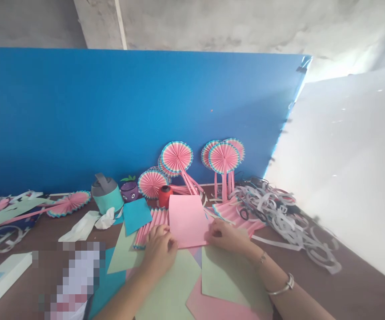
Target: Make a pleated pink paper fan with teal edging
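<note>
A pink sheet of paper (187, 222) stands tilted up between my two hands, its top edge curving slightly back. My left hand (161, 246) has its fingers closed at the sheet's lower left edge. On the opposite edge, my right hand (227, 236) grips the paper with curled fingers; a bracelet and a bangle circle that wrist. Pale green sheets (169, 284) and another pink sheet (215, 306) lie spread beneath. Just behind my left hand is a pleated pink paper strip (149, 224), partly covered. A small blue sheet (137, 216) lies left of it.
Round pink paper fans (224, 158) lean against the blue partition (112, 111). A teal cup (106, 195), a purple pot (129, 191) and a red object (165, 195) stand behind. Tangled white strips (279, 213) heap at right; crumpled tissue (106, 219) lies left.
</note>
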Available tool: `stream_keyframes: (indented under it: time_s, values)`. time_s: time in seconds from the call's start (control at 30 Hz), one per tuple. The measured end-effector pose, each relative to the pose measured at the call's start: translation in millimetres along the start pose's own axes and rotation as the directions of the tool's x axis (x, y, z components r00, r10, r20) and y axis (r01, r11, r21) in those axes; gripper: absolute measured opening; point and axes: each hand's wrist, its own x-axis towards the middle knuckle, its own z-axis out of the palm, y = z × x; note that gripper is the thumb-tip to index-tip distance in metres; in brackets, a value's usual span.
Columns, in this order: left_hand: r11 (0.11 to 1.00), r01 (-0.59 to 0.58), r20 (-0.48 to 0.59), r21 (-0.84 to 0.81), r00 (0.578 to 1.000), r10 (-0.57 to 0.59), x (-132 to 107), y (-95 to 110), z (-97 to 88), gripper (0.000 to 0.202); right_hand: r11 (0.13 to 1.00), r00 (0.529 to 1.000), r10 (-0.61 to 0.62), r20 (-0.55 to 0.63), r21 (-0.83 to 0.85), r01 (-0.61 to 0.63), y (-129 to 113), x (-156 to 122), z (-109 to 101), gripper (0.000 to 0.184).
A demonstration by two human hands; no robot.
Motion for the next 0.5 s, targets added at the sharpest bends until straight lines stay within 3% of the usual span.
stream_keyframes:
  time_s: [0.5]
  values:
    - [0.995, 0.013, 0.002, 0.099, 1.000, -0.014, -1.0, 3.8, -0.5, 0.014, 0.999, 0.999, 0.029, -0.032, 0.035, -0.028, -4.2, 1.2, 1.7, 0.027]
